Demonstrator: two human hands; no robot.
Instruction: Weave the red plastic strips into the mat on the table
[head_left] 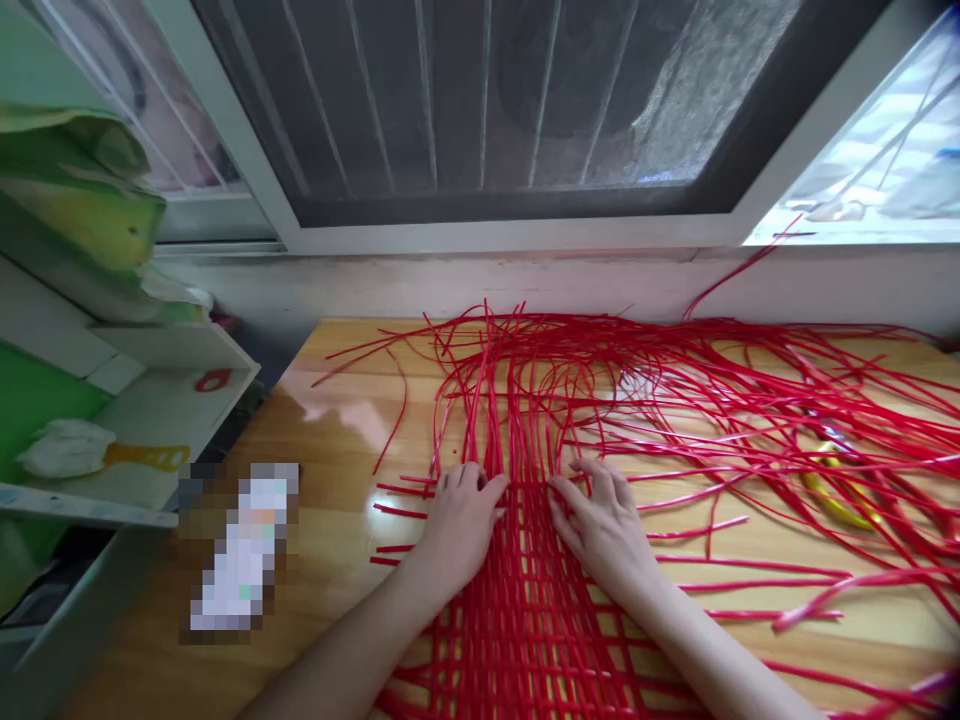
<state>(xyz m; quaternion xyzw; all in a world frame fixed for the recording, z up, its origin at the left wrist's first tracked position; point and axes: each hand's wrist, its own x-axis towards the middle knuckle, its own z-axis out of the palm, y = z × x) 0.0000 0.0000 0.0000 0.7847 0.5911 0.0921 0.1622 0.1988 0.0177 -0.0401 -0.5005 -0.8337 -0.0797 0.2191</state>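
A strip of red woven strands (529,590) lies on the wooden table (330,590), its lattice tight in the middle and looser along the sides. My left hand (463,520) rests on the upper left edge of the weave, thumb and fingers bent around strands there. On the opposite edge, my right hand (604,520) has its thumb and index finger pressed at the strands, with its other fingers curled. Long lengthwise strands run away from both hands toward the window, and crosswise ends stick out on either side.
Loose red strands (750,400) pile along the back and right. Among them lies a yellow-handled tool (844,500). A pixelated object (247,550) is on the left of the table. Beyond are a shelf (165,420), a green cloth (75,200) and a window frame (510,235).
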